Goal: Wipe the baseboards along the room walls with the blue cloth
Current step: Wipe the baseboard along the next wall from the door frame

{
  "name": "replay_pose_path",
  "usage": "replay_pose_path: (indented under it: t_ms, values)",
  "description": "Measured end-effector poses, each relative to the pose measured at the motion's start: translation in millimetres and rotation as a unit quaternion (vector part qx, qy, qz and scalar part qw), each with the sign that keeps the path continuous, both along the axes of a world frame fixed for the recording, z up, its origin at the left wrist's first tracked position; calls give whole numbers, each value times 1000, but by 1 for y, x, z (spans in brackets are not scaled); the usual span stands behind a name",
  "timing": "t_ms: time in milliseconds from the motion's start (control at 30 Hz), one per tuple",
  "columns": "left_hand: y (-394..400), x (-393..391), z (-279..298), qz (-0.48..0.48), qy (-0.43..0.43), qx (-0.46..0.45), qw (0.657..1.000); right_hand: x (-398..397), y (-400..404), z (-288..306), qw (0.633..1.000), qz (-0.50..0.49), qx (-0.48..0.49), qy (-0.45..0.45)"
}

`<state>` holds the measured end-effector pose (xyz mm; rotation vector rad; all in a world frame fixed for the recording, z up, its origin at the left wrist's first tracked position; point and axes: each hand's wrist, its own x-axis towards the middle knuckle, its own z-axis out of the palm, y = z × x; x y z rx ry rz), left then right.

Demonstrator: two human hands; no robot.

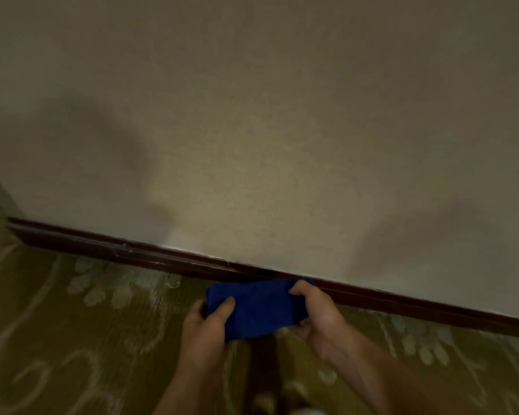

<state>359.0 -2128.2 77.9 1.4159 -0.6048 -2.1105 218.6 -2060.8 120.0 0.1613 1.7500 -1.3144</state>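
A blue cloth (258,310) is stretched between both hands just in front of the dark brown baseboard (138,253), which runs from the left down to the right along the foot of a beige wall. My left hand (204,327) grips the cloth's left end, thumb on top. My right hand (315,316) grips the right end, its fingertips close to the baseboard. The cloth's upper right edge reaches the baseboard; whether it touches is unclear in the blur.
The beige wall (267,130) fills the upper view. Olive carpet with a pale floral pattern (72,339) covers the floor. At the far left the wall ends in a corner (3,217).
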Motion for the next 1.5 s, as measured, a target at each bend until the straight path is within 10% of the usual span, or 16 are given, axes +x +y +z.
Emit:
replay_pose_path:
  t_ms: [433, 900, 1500]
  values:
    - [-24, 65, -53, 136, -28, -13, 990, 54, -33, -107, 992, 51, -39, -107]
    - [-87, -28, -61, 117, -214, -184, 952, 30, -59, -106, 976, -60, -110, -180]
    - [-68, -45, -65, 106, -240, -164, 951, 11, -37, -99, 977, -108, -105, -153]
